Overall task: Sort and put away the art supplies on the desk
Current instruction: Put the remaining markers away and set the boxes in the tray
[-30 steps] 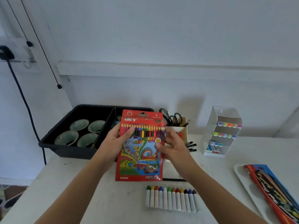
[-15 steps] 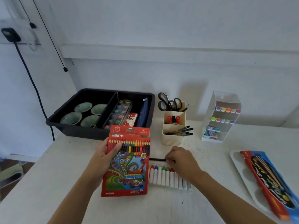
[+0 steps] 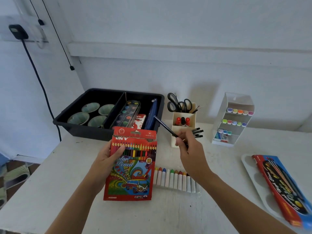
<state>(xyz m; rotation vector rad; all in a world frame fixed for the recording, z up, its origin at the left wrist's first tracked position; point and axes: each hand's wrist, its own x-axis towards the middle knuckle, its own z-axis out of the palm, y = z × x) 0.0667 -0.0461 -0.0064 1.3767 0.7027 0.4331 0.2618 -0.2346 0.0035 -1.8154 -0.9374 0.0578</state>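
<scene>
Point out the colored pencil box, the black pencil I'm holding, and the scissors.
colored pencil box (image 3: 131,168): head view, middle of its printed front.
black pencil (image 3: 164,126): head view, bare shaft above the fingers.
scissors (image 3: 179,105): head view, black handles above the cup.

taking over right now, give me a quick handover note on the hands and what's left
Left hand holds the pencil box above the desk. Right hand pinches a black pencil.
Done: cups, paint set and pastels box sit in the bin.
Left: pencil probably goes into the box, then the box away; crayons lie loose on the desk; brush pack lies on the palette.
</scene>
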